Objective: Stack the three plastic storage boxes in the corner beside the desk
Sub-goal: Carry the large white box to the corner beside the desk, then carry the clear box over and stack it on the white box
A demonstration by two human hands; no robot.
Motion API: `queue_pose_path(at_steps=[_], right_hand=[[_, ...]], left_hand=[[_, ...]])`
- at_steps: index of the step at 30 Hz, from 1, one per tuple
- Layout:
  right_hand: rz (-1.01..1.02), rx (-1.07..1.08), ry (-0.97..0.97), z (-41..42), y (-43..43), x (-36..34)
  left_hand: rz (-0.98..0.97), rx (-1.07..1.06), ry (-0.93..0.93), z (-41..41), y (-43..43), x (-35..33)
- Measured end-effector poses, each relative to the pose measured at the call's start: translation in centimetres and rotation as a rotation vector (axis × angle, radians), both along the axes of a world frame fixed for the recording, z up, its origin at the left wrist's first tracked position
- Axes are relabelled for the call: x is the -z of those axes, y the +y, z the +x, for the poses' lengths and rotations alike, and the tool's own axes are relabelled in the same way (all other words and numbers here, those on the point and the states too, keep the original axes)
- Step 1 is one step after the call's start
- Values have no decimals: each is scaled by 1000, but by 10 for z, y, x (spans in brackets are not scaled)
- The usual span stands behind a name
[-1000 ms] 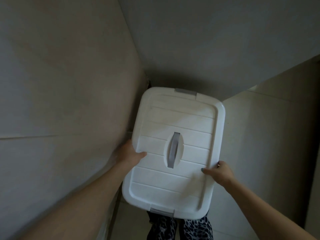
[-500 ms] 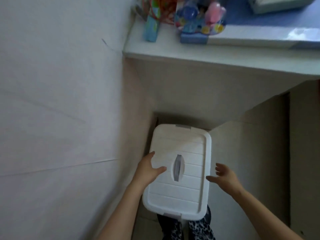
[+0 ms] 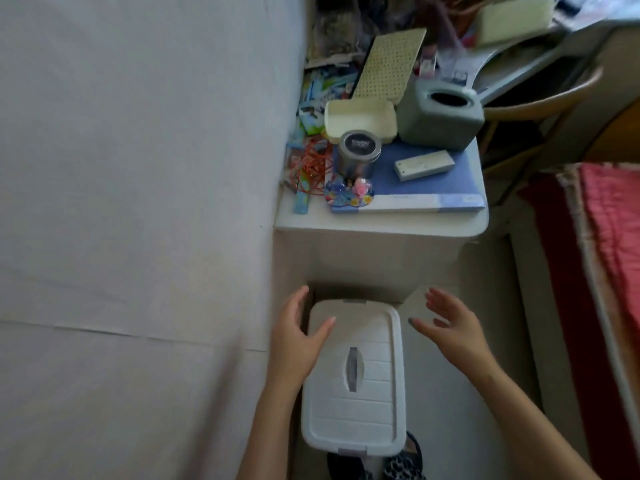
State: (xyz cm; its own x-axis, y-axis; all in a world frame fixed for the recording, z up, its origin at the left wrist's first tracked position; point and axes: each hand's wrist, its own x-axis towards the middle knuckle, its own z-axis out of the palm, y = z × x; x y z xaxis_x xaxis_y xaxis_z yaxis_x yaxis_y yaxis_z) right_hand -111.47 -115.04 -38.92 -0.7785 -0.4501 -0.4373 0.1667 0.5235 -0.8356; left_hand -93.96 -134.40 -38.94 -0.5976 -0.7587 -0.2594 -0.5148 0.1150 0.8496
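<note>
Box [image 3: 353, 375] stands in the corner between wall [image 3: 138, 202] and desk [image 3: 381, 226], closed, contents hidden; whatever lies beneath it cannot be seen. Both hands gripped its sides a second ago and are now released; left hand [image 3: 294, 337] spread, thumb over its left edge; right hand [image 3: 450, 327] spread, clear; placement judged complete.

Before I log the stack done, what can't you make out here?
Head view only:
- Boxes under the top box: it covers them, so the count is unknown.
- Left hand: thumb overlaps the box; contact unclear.
- Tin label: too blurred to read.
- Far clutter on the desk: motion-blurred.
</note>
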Motion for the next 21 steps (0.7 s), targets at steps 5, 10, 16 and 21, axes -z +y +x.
queue_pose_path(at_steps=[5, 10, 16, 21], right_hand=[[-163, 31, 125, 16, 10, -78], [-310, 76, 262, 24, 26, -147], [-455, 109, 372, 30, 59, -214], [-446, 80, 441, 33, 93, -249]], left_hand=[[-57, -75, 172, -3, 27, -88], [-188, -36, 305, -12, 64, -167], [-240, 47, 425, -20, 104, -228], [-257, 101, 458, -16, 127, -243]])
